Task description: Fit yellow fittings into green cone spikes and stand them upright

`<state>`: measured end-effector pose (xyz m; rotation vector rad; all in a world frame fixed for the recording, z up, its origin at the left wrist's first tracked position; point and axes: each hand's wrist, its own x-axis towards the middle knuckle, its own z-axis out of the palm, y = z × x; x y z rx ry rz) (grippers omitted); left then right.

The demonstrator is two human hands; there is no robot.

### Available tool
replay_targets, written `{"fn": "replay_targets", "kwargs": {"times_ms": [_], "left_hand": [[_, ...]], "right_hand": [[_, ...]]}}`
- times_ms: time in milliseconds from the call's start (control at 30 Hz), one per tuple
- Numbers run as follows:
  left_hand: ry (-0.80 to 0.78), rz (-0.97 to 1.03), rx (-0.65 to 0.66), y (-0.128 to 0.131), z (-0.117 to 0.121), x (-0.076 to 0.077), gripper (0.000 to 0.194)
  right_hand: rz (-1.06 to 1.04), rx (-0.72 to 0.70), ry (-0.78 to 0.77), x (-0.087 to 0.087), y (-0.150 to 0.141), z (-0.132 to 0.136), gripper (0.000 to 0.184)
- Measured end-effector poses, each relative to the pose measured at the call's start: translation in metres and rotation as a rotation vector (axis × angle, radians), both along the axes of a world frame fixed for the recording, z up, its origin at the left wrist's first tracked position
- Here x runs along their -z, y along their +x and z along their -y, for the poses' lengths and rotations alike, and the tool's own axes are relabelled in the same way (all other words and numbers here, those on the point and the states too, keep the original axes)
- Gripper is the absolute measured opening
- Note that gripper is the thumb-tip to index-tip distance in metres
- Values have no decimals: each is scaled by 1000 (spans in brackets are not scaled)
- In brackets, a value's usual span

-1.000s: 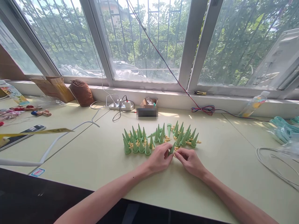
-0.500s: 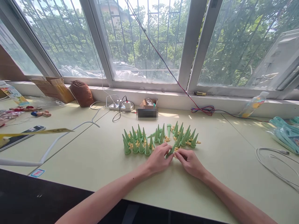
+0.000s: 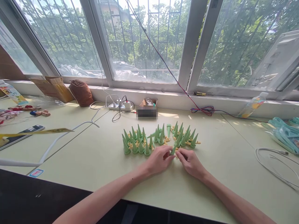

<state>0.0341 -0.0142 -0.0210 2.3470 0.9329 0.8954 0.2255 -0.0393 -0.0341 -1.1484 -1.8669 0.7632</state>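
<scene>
My left hand (image 3: 162, 159) is closed around the lower part of a green plant watering spike (image 3: 173, 150), its point up and leaning slightly right. My right hand (image 3: 189, 160) is pinched at the spike's right side, on a small yellow valve (image 3: 177, 150) mostly covered by the fingers. Just beyond my hands stand several more green spikes, one group at the left (image 3: 141, 148) and another at the right (image 3: 185, 139), many with yellow valves at the base. One spike (image 3: 168, 129) stands point down behind them.
Along the sill lie a power strip (image 3: 113, 106), a small cardboard box (image 3: 153, 102), a brown bag (image 3: 81, 93) and a bundled cable (image 3: 205, 110). A phone (image 3: 22, 137) and white cord (image 3: 45, 155) are at left; a coiled cable (image 3: 266, 152) and plastic-wrapped pieces (image 3: 286, 133) at right.
The spike in my left hand has turned more upright and shifted slightly right. My right hand stays pinched beside it, nearly in the same place.
</scene>
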Motion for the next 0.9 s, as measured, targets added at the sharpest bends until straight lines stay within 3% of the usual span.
{"fn": "replay_targets", "kwargs": {"times_ms": [133, 433, 700, 900], "left_hand": [[24, 27, 20, -1, 1, -1, 9], [1, 65, 58, -1, 4, -1, 29], [-267, 228, -3, 5, 6, -8, 23], [-255, 131, -30, 6, 3, -11, 44]], "right_hand": [[-19, 28, -7, 0, 0, -1, 39], [-87, 140, -16, 1, 2, -5, 43], [-145, 205, -27, -1, 4, -4, 46], [-136, 151, 7, -4, 5, -1, 44]]}}
